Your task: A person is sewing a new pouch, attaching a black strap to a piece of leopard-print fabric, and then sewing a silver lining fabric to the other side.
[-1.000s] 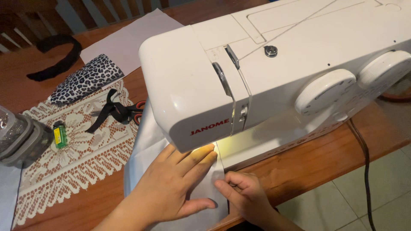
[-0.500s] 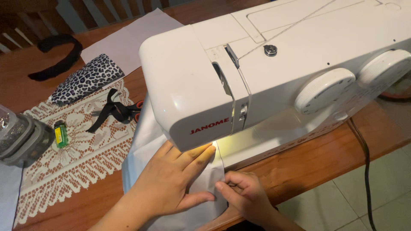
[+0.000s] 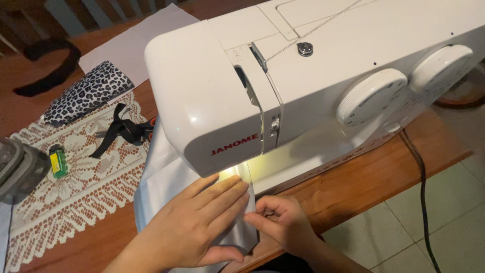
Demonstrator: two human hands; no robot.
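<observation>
I see the white sewing machine (image 3: pixel 303 86), smooth hard plastic with two ribbed round dials, filling most of the view on the wooden table (image 3: pixel 364 187). Under its lit head lies the pale satiny fabric (image 3: pixel 166 177). My left hand (image 3: pixel 197 222) presses flat and open on that fabric, slid slightly nearer the needle area than half a second ago. My right hand (image 3: pixel 280 222) pinches the fabric's edge; the needle itself is hidden. A lace doily (image 3: pixel 76 197) lies left, cut off.
</observation>
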